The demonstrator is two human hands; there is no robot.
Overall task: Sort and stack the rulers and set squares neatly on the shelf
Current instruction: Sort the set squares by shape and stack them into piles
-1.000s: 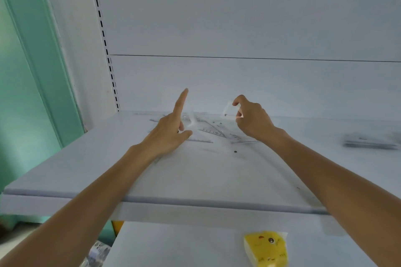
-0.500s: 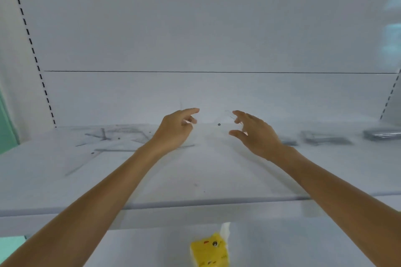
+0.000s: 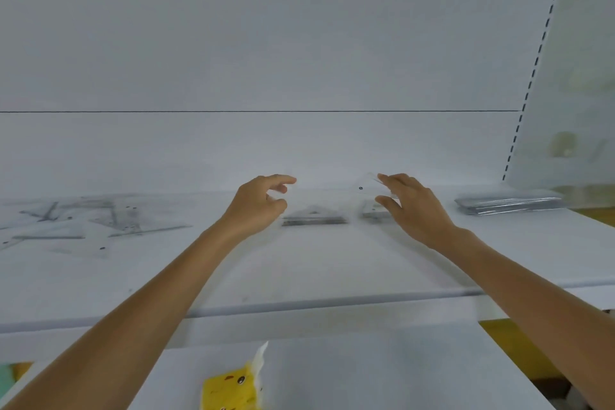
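Fingers and thumb of our right hand pinching a clear ruler above the shelf, our left hand half-curled, grip we cannot tell, just beyond a set square stack, loose rulers scattered left, another stack right

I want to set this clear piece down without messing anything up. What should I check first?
1. Right hand pinches clear piece: ok.
2. Left hand gripping it too: cannot tell.
3. Piece's shape, ruler or set square: cannot tell.
4. Triangle stack between the hands neat: ok.
5. Loose pile at left sorted: not ok.
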